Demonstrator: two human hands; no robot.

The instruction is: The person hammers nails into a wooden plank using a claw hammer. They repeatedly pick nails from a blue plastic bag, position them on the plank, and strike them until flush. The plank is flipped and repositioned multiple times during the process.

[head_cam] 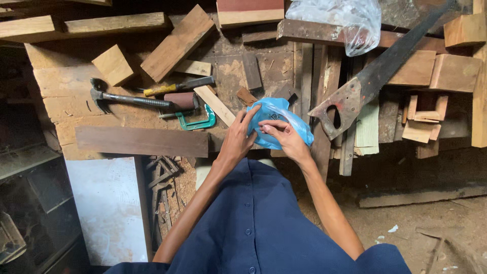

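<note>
Blue plastic bag (284,117) sits at the centre of the frame, at the near edge of the wooden workbench (56,81), held between both hands. The left hand (238,139) grips its left side with fingers curled over the top; the right hand (284,137) pinches it from below. A hammer (127,99) lies left of centre, a rusty handsaw (375,76) to the right.
</note>
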